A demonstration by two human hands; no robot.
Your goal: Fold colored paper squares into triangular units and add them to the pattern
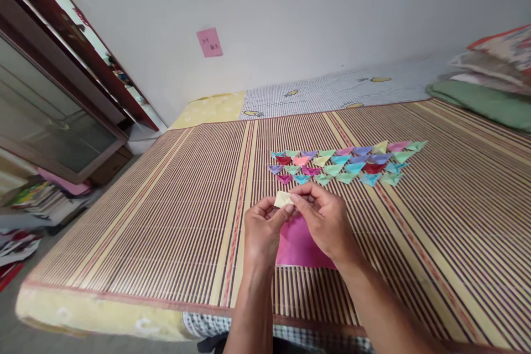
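Observation:
Both hands hold one small pale yellow folded paper (pixel 282 198) above the mat. My left hand (pixel 264 225) pinches its lower left side between thumb and fingers. From the other side my right hand (pixel 326 215) grips its right edge, with the thumb lying on top. Directly beneath the hands a magenta sheet (pixel 301 246) lies flat, partly covered by the right hand and wrist. Just beyond, several small folded paper boats (pixel 346 177) in many colours stand in slanting rows. The underside of the yellow paper is hidden by the fingers.
A striped bamboo mat (pixel 174 221) covers the bed. Folded cloths and a green bundle (pixel 481 102) sit at the far right. A pink note (pixel 209 42) is stuck to the wall. On the left are a glass-panelled cabinet door (pixel 39 105) and piled books (pixel 43 199).

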